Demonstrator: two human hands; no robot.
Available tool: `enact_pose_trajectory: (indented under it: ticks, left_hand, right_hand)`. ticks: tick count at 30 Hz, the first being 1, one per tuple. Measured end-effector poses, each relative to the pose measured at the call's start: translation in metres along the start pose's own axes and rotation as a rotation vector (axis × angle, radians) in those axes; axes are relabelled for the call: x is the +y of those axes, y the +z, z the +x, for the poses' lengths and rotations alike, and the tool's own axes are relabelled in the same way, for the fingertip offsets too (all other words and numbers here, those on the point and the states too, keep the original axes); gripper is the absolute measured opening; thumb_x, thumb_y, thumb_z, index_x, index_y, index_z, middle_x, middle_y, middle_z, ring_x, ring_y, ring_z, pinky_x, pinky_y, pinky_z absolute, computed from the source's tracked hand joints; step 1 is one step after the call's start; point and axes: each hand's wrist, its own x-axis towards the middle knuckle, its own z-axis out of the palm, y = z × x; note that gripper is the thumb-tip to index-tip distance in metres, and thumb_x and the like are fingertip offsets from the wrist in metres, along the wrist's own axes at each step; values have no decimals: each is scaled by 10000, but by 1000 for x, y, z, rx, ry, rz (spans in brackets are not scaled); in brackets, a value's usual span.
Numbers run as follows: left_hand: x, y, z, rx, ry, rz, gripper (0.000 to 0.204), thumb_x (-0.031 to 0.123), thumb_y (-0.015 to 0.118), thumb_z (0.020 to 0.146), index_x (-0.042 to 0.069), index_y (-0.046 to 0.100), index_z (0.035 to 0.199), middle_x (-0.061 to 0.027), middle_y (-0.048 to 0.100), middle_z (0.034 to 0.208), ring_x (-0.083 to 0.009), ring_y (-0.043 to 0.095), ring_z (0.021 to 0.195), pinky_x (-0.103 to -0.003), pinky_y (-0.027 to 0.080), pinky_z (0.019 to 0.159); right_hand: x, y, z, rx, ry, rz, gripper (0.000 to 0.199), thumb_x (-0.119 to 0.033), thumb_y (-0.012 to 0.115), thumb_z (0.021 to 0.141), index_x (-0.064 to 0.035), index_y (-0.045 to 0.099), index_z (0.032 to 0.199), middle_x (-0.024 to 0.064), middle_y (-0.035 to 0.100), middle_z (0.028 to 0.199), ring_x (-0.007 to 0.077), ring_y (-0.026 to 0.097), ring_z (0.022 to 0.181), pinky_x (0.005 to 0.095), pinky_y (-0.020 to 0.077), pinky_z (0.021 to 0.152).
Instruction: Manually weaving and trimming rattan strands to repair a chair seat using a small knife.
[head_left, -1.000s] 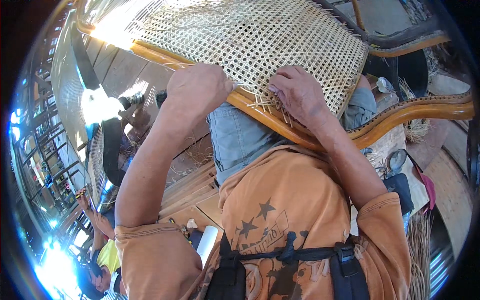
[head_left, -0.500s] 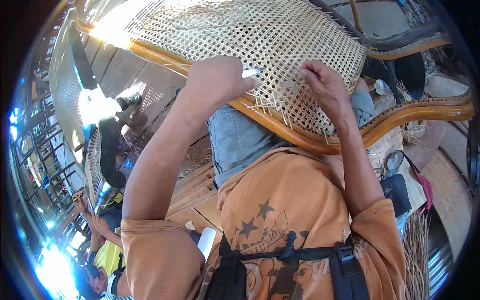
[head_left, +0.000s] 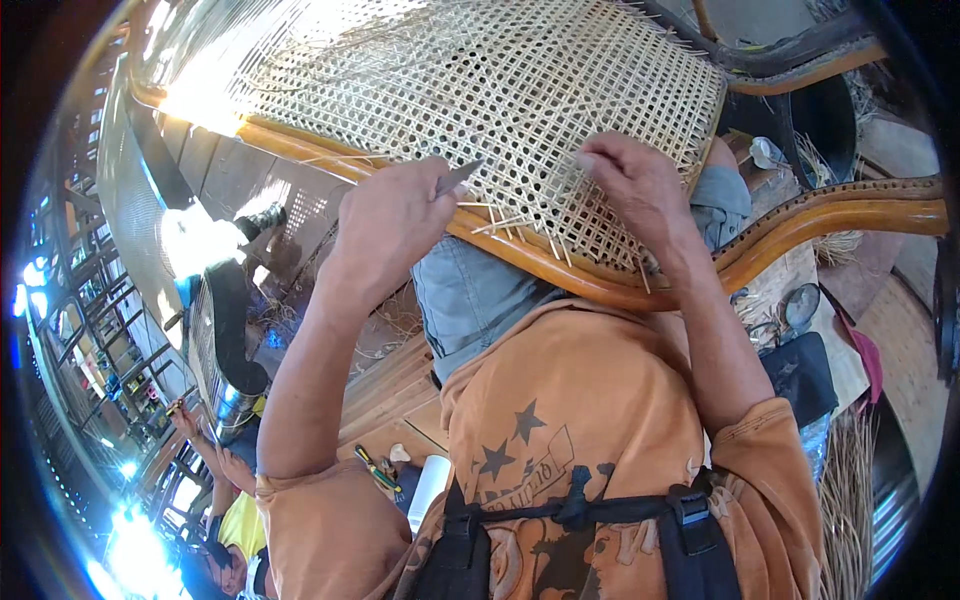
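Note:
A woven cane panel [head_left: 500, 90] in a glossy brown wooden frame [head_left: 560, 270] lies across my lap. My left hand [head_left: 390, 220] is closed round a small knife, near the frame's front rail. Its pointed blade [head_left: 459, 177] sticks out toward the weave; the handle is hidden in my fist. Over the right part of the panel, my right hand [head_left: 645, 190] is closed, thumb against the fingers. What it holds, if anything, cannot be made out. Loose cane ends [head_left: 505, 222] poke out over the front rail between my hands.
A curved wooden frame arm [head_left: 840, 225] with a row of holes runs off right. Near it are a black pouch [head_left: 800, 375] and a bundle of cane strands [head_left: 848, 490]. A screwdriver [head_left: 378, 468] lies by my left arm. Another person [head_left: 240, 530] works at lower left.
My left hand with the knife has moved left and down, and the blade now points up to the right. My right hand has shifted slightly left and down.

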Motion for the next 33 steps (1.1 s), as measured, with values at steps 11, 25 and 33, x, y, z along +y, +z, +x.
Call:
enact_pose_trajectory:
  ticks: [11, 25, 33]
  left_hand:
    - [19, -25, -4, 23, -8, 9, 228, 224, 518, 831, 24, 594, 909, -177, 627, 807, -351, 613, 804, -425, 471, 720]
    - [38, -22, 37, -159, 357, 566, 141, 114, 544, 751, 50, 669, 735, -132, 662, 763, -282, 662, 742, -409, 522, 606]
    - [49, -11, 37, -243, 446, 640, 148, 145, 563, 762, 57, 681, 746, -122, 666, 764, -274, 665, 751, -403, 525, 616]
  right_hand:
    - [-29, 43, -2, -263, -100, 254, 161, -201, 602, 842, -50, 622, 893, 145, 621, 742, 268, 580, 635, 358, 466, 626]
    - [-33, 50, -1, -87, -103, -296, 146, -84, 515, 727, 36, 596, 738, 189, 568, 808, 330, 553, 831, 375, 446, 781]
    - [-28, 61, -3, -54, -171, -381, 185, -85, 523, 733, 43, 648, 779, 234, 607, 884, 374, 584, 853, 397, 473, 812]
